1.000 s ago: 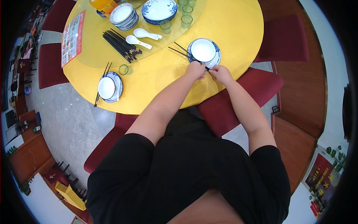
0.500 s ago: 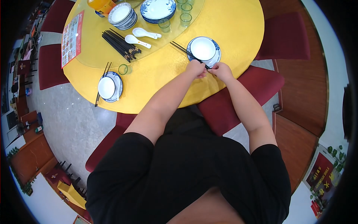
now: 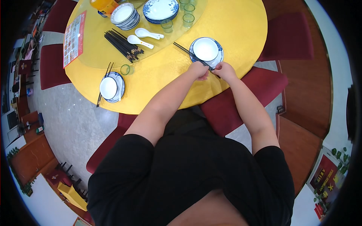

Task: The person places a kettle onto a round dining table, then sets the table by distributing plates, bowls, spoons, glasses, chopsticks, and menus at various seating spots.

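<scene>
A pair of dark chopsticks (image 3: pixel 184 49) lies slantwise along the left side of a white bowl (image 3: pixel 206 49), which sits on a blue-rimmed plate (image 3: pixel 221 53). My left hand (image 3: pixel 199 71) is closed at the chopsticks beside the plate's near edge, its fingertips partly hidden. Just to its right, my right hand (image 3: pixel 225 71) pinches the near end of the same pair. Part of a white spoon (image 3: pixel 215 63) shows on the plate beside the bowl.
Left on the yellow table (image 3: pixel 158 79) is another setting with a bowl (image 3: pixel 108 87), chopsticks and a glass (image 3: pixel 125 69). Further back are a chopstick bundle (image 3: pixel 121 45), two spoons (image 3: pixel 140 41), stacked bowls (image 3: pixel 124 17), plates (image 3: pixel 160 10) and several glasses. Red chairs (image 3: pixel 243 101) surround the table.
Both hands stay at the chopsticks, with only a very slight shift of the pair and the fingers. The dishes keep their places on the table.
</scene>
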